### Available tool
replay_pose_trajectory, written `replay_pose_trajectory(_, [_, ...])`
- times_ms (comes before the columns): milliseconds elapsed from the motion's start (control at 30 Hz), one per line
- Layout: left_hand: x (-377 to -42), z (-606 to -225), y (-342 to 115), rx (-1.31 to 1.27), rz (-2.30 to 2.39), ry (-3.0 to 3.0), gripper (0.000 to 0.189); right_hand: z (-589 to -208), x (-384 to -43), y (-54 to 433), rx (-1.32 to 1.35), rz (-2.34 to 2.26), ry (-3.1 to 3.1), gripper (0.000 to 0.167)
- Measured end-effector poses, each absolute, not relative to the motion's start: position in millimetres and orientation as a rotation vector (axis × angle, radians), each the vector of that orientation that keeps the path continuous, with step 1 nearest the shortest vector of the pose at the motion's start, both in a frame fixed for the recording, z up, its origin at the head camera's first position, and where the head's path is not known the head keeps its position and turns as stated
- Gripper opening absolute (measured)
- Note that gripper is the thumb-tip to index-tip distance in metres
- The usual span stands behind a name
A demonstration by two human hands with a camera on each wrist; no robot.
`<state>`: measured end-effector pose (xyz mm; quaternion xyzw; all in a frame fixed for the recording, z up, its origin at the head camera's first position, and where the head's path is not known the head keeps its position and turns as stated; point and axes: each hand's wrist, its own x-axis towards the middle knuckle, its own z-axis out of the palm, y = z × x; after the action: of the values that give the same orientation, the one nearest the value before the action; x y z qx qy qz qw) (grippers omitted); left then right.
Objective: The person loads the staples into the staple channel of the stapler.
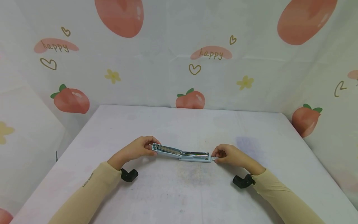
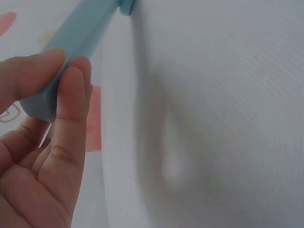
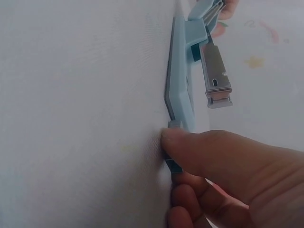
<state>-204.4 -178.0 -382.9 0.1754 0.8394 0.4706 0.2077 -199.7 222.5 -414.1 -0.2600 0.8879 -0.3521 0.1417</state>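
Note:
A light blue stapler (image 1: 195,159) is opened out wide over the white table, its metal magazine (image 3: 216,71) exposed and raised off the base. My left hand (image 1: 142,147) grips the end of the stapler's lifted top arm (image 2: 78,35) between thumb and fingers. Beyond the other end, my right hand (image 1: 227,154) pinches a small grey strip of staples (image 3: 175,124) between thumb and fingers. That strip lies right by the tip of the stapler's base (image 3: 179,80); whether they touch I cannot tell. Part of it is hidden under the thumb.
The white table (image 1: 156,199) stretches around both hands. A white curtain (image 1: 162,62) printed with peaches hangs behind it. Black wrist-worn pieces sit by each cuff, the left one (image 1: 129,175) and the right one (image 1: 242,181) both over the table.

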Motion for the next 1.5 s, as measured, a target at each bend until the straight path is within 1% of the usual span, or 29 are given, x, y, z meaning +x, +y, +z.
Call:
replay_pose_trajectory(333, [-204, -382, -178, 0.478, 1.311, 2.332, 0.038, -409, -197, 220, -0.735, -1.005, 2.575, 0.014])
replay_pose_trajectory(833, [-204, -382, -178, 0.485, 1.311, 2.335, 0.037, -385, -191, 216, -0.766, -1.045, 2.674, 0.015])
replay_pose_trajectory(967, [-204, -383, -179, 0.486, 1.31, 2.34, 0.037, -383, -189, 211, -0.81, -1.077, 2.699, 0.015])
replay_pose_trajectory(1200, [-205, -385, -179, 0.496, 1.312, 2.338, 0.038, -377, -186, 195, -0.798, -1.179, 2.695, 0.018])
replay_pose_trajectory(1500, [-206, -384, -179, 0.502, 1.309, 2.342, 0.039, -379, -186, 176, -0.866, -1.212, 2.699, 0.02])
